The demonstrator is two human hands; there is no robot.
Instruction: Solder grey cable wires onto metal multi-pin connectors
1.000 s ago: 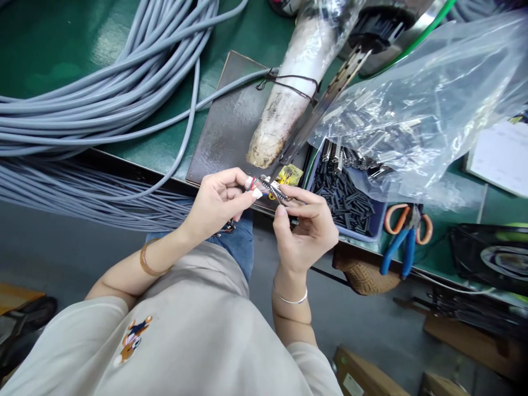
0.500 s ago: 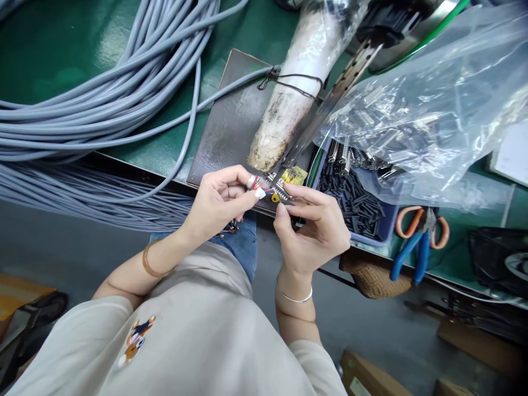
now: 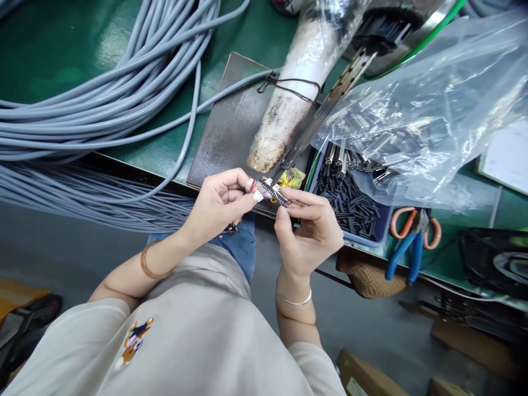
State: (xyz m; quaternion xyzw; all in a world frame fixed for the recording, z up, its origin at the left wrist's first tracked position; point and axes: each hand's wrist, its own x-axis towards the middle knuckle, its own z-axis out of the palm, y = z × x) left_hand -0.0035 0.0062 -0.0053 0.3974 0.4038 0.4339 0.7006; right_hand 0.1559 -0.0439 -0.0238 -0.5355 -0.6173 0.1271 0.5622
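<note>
Opposite the left hand (image 3: 218,199), which pinches coloured wires (image 3: 253,186), the right hand (image 3: 310,228) pinches a connector (image 3: 273,191), probably best held steady.

connector (image 3: 273,191): shiny metal | cable coil (image 3: 173,49): smooth plastic | bag (image 3: 445,104): glossy plastic | shirt (image 3: 198,330): matt cloth | carton (image 3: 369,375): matt cardboard

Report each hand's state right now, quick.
Left hand: closed, pinching thin coloured wires between thumb and fingertips.
Right hand: closed, thumb and fingers gripping one end of the metal connector.
</note>
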